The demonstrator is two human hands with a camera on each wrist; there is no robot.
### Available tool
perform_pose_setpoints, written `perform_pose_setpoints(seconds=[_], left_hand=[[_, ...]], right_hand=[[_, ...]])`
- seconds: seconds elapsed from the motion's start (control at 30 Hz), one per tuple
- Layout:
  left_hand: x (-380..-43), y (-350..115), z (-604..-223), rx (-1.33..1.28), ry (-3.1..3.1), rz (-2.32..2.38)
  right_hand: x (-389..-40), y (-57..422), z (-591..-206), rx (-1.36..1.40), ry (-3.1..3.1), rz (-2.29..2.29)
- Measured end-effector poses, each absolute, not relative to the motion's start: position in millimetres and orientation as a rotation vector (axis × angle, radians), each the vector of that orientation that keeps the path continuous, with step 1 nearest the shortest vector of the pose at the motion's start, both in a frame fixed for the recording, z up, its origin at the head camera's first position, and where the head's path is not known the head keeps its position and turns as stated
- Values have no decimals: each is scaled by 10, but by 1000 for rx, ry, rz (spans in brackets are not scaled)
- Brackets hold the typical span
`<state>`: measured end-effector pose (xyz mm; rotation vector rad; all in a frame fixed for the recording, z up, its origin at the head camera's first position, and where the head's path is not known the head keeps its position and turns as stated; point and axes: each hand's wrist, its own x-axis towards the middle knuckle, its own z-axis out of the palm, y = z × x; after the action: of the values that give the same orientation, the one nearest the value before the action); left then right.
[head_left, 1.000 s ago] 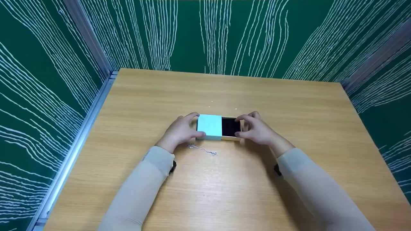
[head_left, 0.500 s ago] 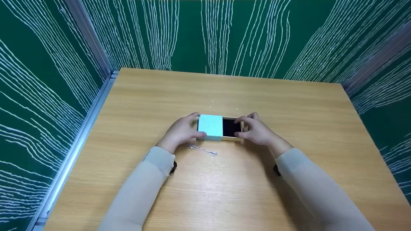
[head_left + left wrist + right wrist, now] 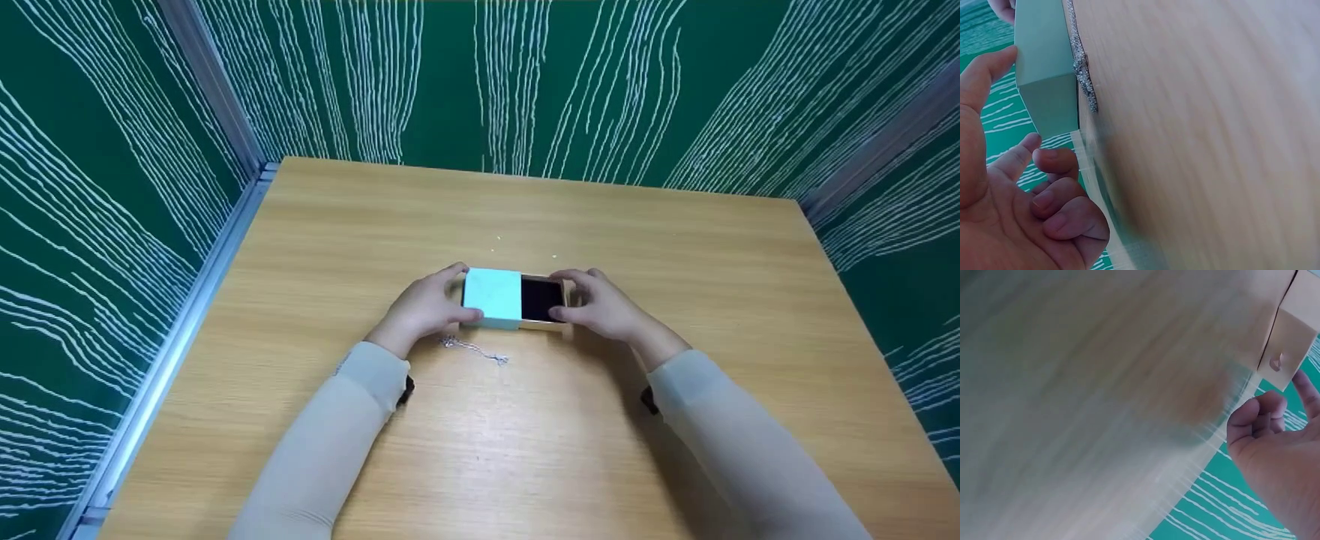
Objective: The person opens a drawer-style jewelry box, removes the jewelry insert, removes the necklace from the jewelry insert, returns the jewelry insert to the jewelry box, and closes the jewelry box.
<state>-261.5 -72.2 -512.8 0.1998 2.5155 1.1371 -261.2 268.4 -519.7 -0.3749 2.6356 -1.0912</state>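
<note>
A small turquoise box sleeve point(image 3: 493, 294) lies on the table with its drawer point(image 3: 541, 298), tan outside and black inside, sticking out to the right. My left hand point(image 3: 421, 304) pinches the sleeve's left end between thumb and forefinger; its other fingers are curled in the left wrist view. At the drawer's right end, my right hand point(image 3: 604, 306) holds it by the near and far sides with thumb and forefinger. The right wrist view shows the drawer's end wall point(image 3: 1280, 354) with a small notch. In front of the sleeve lies a thin silvery chain point(image 3: 474, 348).
The wooden table point(image 3: 495, 450) reaches back to green walls point(image 3: 442, 97) with white wavy lines. Several tiny pale specks point(image 3: 554, 256) lie behind the box. A metal rail point(image 3: 172, 352) runs along the table's left edge.
My right forefinger has shifted from over the black inside to the drawer's far edge. The sleeve, the drawer, the chain and my left hand look nearly the same.
</note>
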Motion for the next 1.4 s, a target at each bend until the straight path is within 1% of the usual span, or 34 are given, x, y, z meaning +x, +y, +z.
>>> perform_pose_setpoints(seconds=[0.23, 0.53, 1.0, 1.4], left_hand=[[-2620, -716, -5116, 183, 2497, 1159], [-2618, -709, -5122, 185, 2484, 1174], [-2640, -693, -5128, 189, 2457, 1220], [-2658, -677, -5090, 140, 2399, 1253]], right_hand=[[-2611, 2823, -5162, -322, 2590, -1132], [-2592, 2905, -5162, -370, 2528, -1084], [-2629, 2837, -5239, -366, 2594, -1050], [-2684, 2775, -5260, -377, 2577, -1172]])
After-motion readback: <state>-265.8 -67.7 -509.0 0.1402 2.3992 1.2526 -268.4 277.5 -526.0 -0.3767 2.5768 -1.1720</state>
